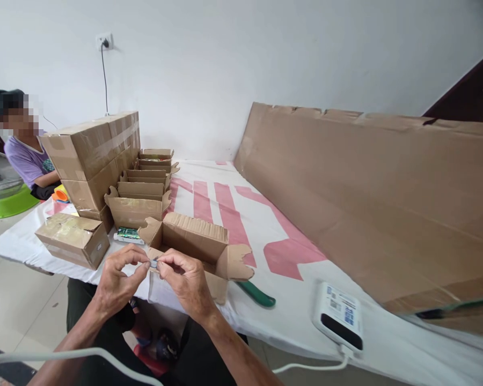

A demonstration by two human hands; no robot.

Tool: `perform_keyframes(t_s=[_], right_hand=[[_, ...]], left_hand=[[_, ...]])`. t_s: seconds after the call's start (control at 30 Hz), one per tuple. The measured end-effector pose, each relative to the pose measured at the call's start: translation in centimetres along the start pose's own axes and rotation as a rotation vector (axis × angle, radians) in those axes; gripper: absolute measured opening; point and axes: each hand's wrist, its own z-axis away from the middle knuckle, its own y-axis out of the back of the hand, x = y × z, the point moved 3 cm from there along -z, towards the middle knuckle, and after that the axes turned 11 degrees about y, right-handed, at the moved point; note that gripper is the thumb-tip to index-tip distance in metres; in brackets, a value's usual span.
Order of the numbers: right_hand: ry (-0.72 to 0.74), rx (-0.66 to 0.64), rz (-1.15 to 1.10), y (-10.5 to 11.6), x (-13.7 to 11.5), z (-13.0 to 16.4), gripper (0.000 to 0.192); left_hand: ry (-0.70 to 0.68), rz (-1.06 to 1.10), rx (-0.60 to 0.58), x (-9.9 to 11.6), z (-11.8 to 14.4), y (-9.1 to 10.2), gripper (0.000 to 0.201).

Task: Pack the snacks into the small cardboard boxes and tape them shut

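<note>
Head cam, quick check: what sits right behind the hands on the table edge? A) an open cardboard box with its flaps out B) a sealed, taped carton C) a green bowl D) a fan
A: the left hand and right hand pinch a small item together just in front of the open cardboard box, whose flaps stand out to both sides.
</note>
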Motion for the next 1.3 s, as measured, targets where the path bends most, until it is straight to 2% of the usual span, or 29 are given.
perform_keyframes(t_s=[0.27, 0.37, 0.47, 0.57, 0.77, 0.83, 0.9, 0.97, 1.07, 1.3], right_hand=[[-0.047, -0.034, 0.032, -0.5, 0.5, 0.0, 0.027], [-0.070, -0.031, 0.044, -0.7, 0.8, -0.1, 0.029], [-0.096, -0.017, 0.047, -0.8, 1.1, -0.1, 0.031], [-0.119, -0.020, 0.046, -0.9, 1.3, -0.1, 0.031], [-0.155, -0.040, 0.046, -1.2, 1.6, 0.0, 0.032], [-0.157, -0.051, 0.061, -1.3, 1.8, 0.1, 0.034], [-0.153, -0.058, 0.069, -1.4, 2.1, 0.1, 0.035], [-0.151, -0.060, 0.073, -1.5, 2.4, 0.2, 0.034], [-0.154, -0.061, 0.074, -1.5, 3.0, 0.4, 0.033], [-0.169, -0.050, 0.055, -1.4, 3.7, 0.6, 0.032]], left_hand=[[0.294, 0.150, -0.006, -2.9, 0.2, 1.1, 0.019], [0.400, 0.206, 0.024, -4.1, 0.4, 1.8, 0.021], [0.455, 0.226, 0.096, -5.5, 0.4, 3.4, 0.024], [0.514, 0.136, 0.264, -7.8, -0.2, 6.8, 0.025], [0.549, 0.004, 0.672, -14.2, -4.6, 16.6, 0.021], [0.551, -0.021, 0.758, -16.2, -6.6, 19.2, 0.022], [0.548, -0.045, 0.804, -18.0, -8.7, 20.9, 0.020], [0.539, -0.065, 0.828, -19.4, -10.4, 21.8, 0.016], [0.515, -0.074, 0.826, -20.8, -12.1, 22.1, 0.012], [0.455, -0.020, 0.715, -21.2, -13.2, 21.3, 0.012]])
